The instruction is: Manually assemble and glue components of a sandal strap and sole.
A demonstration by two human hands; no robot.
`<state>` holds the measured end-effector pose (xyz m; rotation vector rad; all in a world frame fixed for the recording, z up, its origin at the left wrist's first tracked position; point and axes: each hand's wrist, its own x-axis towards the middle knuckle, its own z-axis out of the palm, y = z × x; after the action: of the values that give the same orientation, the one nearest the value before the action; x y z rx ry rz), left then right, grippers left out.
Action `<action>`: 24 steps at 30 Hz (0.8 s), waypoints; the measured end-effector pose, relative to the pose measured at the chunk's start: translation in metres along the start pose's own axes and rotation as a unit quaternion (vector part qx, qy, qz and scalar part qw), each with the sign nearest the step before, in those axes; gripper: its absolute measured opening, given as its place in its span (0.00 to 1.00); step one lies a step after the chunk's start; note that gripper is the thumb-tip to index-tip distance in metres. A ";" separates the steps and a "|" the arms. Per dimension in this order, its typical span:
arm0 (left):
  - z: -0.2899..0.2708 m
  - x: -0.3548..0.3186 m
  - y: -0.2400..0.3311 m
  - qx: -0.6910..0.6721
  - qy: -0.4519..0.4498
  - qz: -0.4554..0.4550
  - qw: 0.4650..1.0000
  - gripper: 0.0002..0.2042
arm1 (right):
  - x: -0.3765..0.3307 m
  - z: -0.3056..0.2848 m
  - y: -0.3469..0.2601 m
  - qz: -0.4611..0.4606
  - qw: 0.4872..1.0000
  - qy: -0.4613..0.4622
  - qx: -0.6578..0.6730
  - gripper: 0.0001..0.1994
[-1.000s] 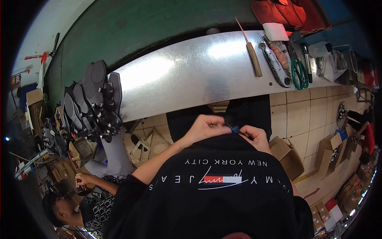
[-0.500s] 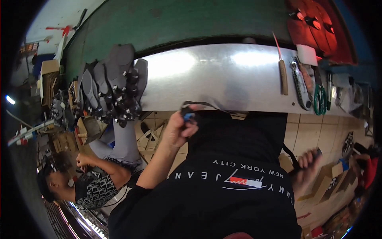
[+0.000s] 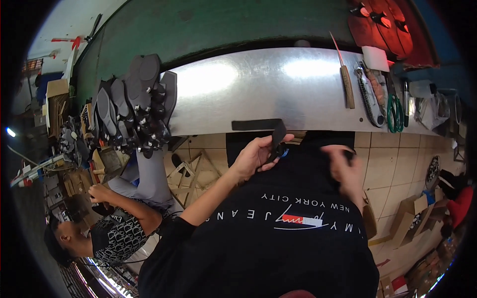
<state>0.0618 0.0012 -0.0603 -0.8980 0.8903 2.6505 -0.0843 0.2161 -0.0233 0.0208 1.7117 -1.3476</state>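
My left hand [image 3: 256,158], in front of the worktable's near edge, is closed on a black strap [image 3: 279,133]. The strap rises from the fingers, bends sharply and stretches left along the metal tabletop's edge. A small blue piece [image 3: 284,153] shows beside the fingers; its kind is unclear. My right hand [image 3: 344,171] is to the right, in front of my black shirt, slightly blurred. Its fingers are curled around something small and dark that I cannot make out. Grey shoe soles with black straps and shiny ornaments [image 3: 141,102] lie piled at the table's left end.
On the shiny metal tabletop [image 3: 258,79], a wooden-handled blade [image 3: 346,84], a utility knife [image 3: 370,97] and green-handled scissors [image 3: 395,111] lie at the right. Red soles [image 3: 382,27] are behind them. A seated person [image 3: 121,218] works at the left. Cardboard boxes [image 3: 410,218] stand on the floor at the right.
My left hand has moved right, and the strap now bends over leftward onto the table's edge. My right hand has come up and inward from the far right. The view has shifted slightly.
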 end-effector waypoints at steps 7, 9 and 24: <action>-0.005 -0.001 -0.007 0.048 -0.056 0.013 0.997 0.21 | 0.017 0.028 0.012 -0.100 0.967 -0.184 -0.143 0.09; -0.017 -0.002 -0.016 0.028 -0.088 0.064 0.994 0.15 | 0.019 0.029 0.014 -0.184 0.952 -0.205 -0.135 0.12; -0.064 -0.031 0.000 -0.387 -0.491 0.285 0.727 0.14 | 0.036 -0.048 0.061 -0.147 0.952 0.119 -0.240 0.09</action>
<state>0.1173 -0.0373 -0.0825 0.9273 -0.3204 3.3038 -0.1033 0.2598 -0.0943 -0.3769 2.2814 -1.1323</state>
